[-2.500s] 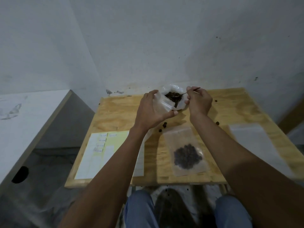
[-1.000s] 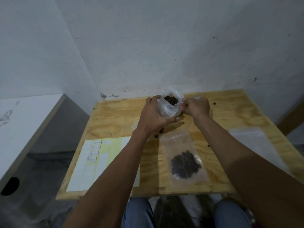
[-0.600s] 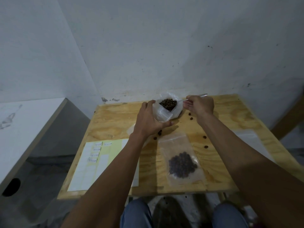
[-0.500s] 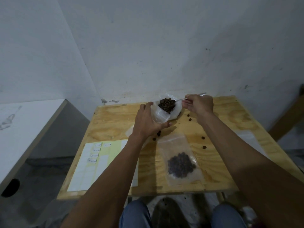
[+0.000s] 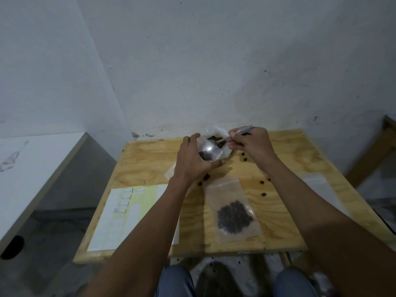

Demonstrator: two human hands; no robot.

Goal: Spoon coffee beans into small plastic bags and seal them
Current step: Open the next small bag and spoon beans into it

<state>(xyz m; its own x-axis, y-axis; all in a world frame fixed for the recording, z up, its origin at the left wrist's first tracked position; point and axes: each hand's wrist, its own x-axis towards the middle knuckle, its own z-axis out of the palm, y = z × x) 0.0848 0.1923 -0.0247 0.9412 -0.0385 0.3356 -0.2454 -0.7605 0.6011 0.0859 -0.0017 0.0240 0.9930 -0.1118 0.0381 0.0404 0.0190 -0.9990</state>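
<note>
left hand [image 5: 194, 161] grips a small bag [image 5: 211, 152] — right hand [image 5: 250, 142] pinches the spoon [image 5: 236, 135], seemingly tipped over it, far on the surface [image 5: 285, 159].

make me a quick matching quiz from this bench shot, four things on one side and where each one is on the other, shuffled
Things:
1. spoon
2. small bag
3. filled bag
4. label sheet

Places:
a. flat on the table, between the forearms
b. gripped by the left hand
c. near left part of the table
d. pinched in the right hand

Pairs: 1-d, 2-b, 3-a, 4-c
</note>
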